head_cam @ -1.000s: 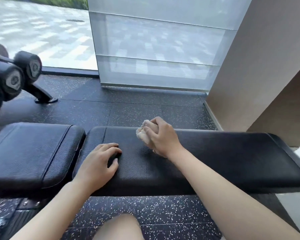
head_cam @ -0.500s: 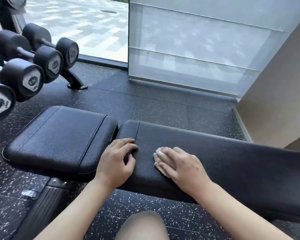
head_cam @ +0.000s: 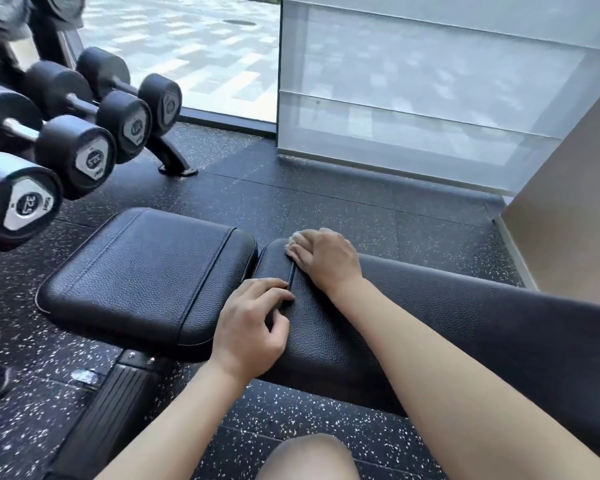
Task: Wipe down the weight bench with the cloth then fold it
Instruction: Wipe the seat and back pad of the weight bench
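The weight bench has a long black pad (head_cam: 465,327) running to the right and a shorter seat pad (head_cam: 146,271) on the left, with a narrow gap between them. My right hand (head_cam: 326,259) lies on the long pad's far left corner. Its fingers press a small white cloth (head_cam: 293,238) flat against the leather, and only a sliver of cloth shows past the fingertips. My left hand (head_cam: 253,327) rests on the near left edge of the same pad with loosely bent fingers and holds nothing.
A rack of black dumbbells (head_cam: 84,157) stands at the left, its foot (head_cam: 174,161) on the speckled rubber floor. A frosted glass panel (head_cam: 413,98) is behind the bench and a beige wall (head_cam: 568,220) at the right. My knee (head_cam: 309,459) is below.
My right hand slid the cloth leftward along the long pad, then out to its far left corner. My left hand stayed on the near edge. The view swung left, showing more dumbbells.
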A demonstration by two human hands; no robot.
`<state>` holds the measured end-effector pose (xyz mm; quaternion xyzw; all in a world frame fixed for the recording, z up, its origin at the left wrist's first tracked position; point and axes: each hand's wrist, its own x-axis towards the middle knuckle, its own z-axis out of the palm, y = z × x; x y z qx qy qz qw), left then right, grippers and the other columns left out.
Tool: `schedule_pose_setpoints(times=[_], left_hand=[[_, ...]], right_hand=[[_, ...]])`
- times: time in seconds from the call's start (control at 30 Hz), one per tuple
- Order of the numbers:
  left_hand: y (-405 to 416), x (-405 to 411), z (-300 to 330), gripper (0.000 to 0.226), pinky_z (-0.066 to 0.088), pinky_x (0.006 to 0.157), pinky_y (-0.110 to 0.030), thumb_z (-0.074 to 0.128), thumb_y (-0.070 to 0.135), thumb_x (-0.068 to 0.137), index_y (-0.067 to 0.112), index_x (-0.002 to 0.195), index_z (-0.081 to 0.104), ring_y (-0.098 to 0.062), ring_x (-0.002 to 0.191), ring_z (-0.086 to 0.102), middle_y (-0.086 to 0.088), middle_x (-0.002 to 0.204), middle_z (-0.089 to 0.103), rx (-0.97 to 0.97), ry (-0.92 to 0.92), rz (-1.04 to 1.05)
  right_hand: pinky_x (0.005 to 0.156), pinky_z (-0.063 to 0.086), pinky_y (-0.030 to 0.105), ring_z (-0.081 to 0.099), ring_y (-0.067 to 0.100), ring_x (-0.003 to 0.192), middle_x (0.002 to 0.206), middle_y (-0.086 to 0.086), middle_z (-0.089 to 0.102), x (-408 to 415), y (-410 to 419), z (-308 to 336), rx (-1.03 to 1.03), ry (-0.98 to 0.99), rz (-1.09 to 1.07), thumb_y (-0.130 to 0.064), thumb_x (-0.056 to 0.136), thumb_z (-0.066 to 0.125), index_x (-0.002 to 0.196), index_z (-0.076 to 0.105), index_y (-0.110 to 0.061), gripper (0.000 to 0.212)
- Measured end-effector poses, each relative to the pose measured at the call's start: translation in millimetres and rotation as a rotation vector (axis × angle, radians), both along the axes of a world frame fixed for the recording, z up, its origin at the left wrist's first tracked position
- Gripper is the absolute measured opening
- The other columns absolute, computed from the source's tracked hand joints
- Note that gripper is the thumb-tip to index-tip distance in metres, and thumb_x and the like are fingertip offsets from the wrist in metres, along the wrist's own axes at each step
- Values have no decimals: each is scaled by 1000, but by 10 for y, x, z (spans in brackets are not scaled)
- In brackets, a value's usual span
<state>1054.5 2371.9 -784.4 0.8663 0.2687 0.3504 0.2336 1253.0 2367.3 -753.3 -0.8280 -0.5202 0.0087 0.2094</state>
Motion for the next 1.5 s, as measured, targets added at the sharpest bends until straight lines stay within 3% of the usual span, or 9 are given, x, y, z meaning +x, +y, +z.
schedule_pose_setpoints(times=[0.27,0.37,0.57,0.77,0.97,1.1,1.17,1.37,1.5], left_hand=[[-7,-9,-42,27,51,98,-38,54,14,80,17,96,76,-17,106,62,8,110,70,0,-19,26],[3,-12,-54,25,51,98,-38,57,14,80,18,96,76,-16,106,62,9,110,70,-6,-21,24],[9,-3,-42,28,51,98,-39,52,16,80,19,96,76,-17,105,62,9,109,70,-1,-14,35],[1,0,-24,31,50,100,-37,52,14,79,18,100,75,-17,105,61,9,109,71,-30,0,55],[-3,13,-1,31,46,98,-33,54,14,78,20,103,71,-20,103,57,9,110,68,5,90,67],[-91,150,11,34,49,89,-48,48,15,75,20,102,69,-28,95,52,2,108,64,75,212,137],[-226,290,31,33,49,92,-50,51,18,76,20,101,72,-31,99,54,-2,111,61,67,220,149],[-774,816,-27,32,37,108,-62,55,21,81,16,106,73,-36,124,55,-8,124,65,244,255,-19],[-1213,1267,-42,36,43,107,-51,50,26,86,18,112,73,-29,120,59,-1,124,66,190,236,-247]], right_hand=[[80,50,23,64,9,91,97,-11,59,-407,-1368,-31,39,36,215,-53,97,54,123,66,-38,32],[77,55,31,64,11,87,96,-12,56,-471,-1790,-60,17,53,253,-54,100,52,121,65,-35,31],[71,56,31,67,14,82,91,-9,60,-343,-1318,-66,83,-29,183,-57,96,52,122,68,-37,36],[75,54,36,67,22,84,87,-4,60,-387,-773,-48,91,-72,87,-54,96,53,113,68,-34,30],[69,55,29,67,15,83,95,-9,61,-494,-1506,-124,108,-93,210,-54,97,52,121,65,-37,32],[66,56,32,66,14,84,94,-7,60,-299,-2052,-164,164,-177,248,-52,104,46,115,69,-29,34],[65,56,32,66,16,84,98,-4,64,-149,-2269,-190,202,-228,262,-49,105,46,118,69,-26,35],[78,58,36,69,21,100,119,3,67,343,-2905,-268,243,-251,227,-39,105,54,127,68,-18,33],[83,58,36,70,20,107,122,3,70,669,-3361,-237,296,-243,108,-40,105,55,122,72,-14,35]])
